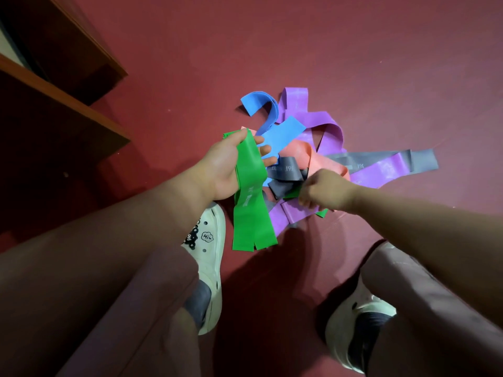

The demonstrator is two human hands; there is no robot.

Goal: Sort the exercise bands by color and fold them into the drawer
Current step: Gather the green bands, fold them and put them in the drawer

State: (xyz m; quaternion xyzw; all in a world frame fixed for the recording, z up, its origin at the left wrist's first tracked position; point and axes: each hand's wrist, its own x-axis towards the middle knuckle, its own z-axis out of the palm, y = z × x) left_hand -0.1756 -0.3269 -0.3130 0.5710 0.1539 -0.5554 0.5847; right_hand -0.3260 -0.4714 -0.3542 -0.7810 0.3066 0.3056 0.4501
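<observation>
A tangled pile of exercise bands lies on the dark red floor: blue bands [283, 131], purple bands [321, 121], a salmon band [300, 156] and grey bands [381, 157]. My left hand [226, 167] grips folded green bands [251, 208], which hang down over the near edge of the pile. My right hand [324, 191] is down on the pile with curled fingers, at a purple band [294, 216] and a bit of green band [322, 213]. What its fingers pinch is hidden.
A dark wooden cabinet with open drawers [54, 104] stands at the left. My two feet in white clogs [209, 257] [353, 327] stand just in front of the pile. Bare floor [353, 50] stretches behind the bands.
</observation>
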